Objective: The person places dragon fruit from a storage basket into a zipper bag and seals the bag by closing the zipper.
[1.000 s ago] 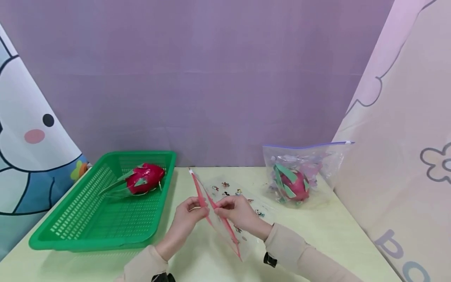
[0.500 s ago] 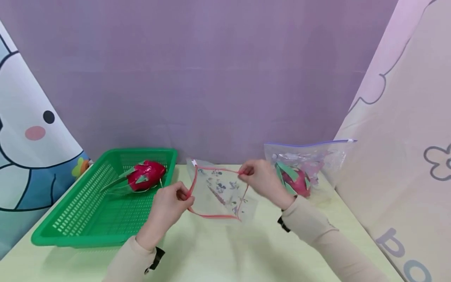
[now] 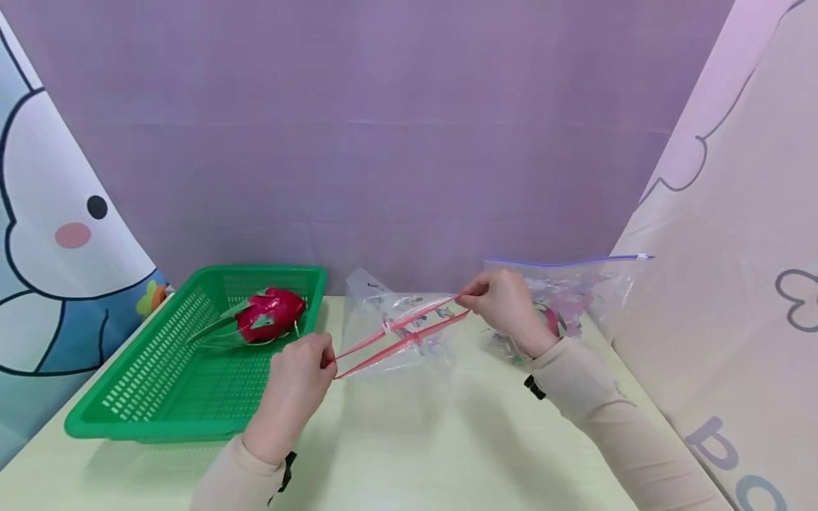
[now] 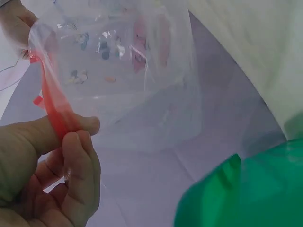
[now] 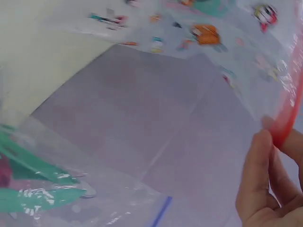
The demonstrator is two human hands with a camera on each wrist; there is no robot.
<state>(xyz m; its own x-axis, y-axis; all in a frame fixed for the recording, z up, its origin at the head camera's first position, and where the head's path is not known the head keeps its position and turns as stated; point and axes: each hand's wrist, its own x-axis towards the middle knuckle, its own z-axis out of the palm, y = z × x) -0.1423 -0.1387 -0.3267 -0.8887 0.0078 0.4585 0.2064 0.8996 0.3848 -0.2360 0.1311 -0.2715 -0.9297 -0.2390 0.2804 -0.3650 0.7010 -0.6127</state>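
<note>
A clear zip bag [image 3: 383, 323] with a red zip edge and small cartoon prints is stretched between both hands above the table. Its mouth forms a long narrow gap in the head view. My left hand [image 3: 300, 376] pinches one end of the red edge between thumb and fingers, beside the green basket's right side. Higher and to the right, my right hand [image 3: 505, 305] pinches the other end. In the left wrist view the thumb and curled fingers of the left hand [image 4: 61, 165] grip the red strip [image 4: 57, 109]. The right wrist view shows the right fingertips [image 5: 261, 142] on it.
At left stands a green plastic basket [image 3: 172, 431] holding a red dragon fruit [image 3: 271, 316] with green leaves. Behind the right hand, a blue-zipped clear bag [image 3: 613, 284] holds another dragon fruit, partly hidden. A purple backdrop [image 3: 409, 142] rises behind the pale table [image 3: 409, 461].
The hands have moved apart from close together, right hand up and to the right, left hand to the left. The bag's mouth has gone from wide at half a second ago to a stretched slit.
</note>
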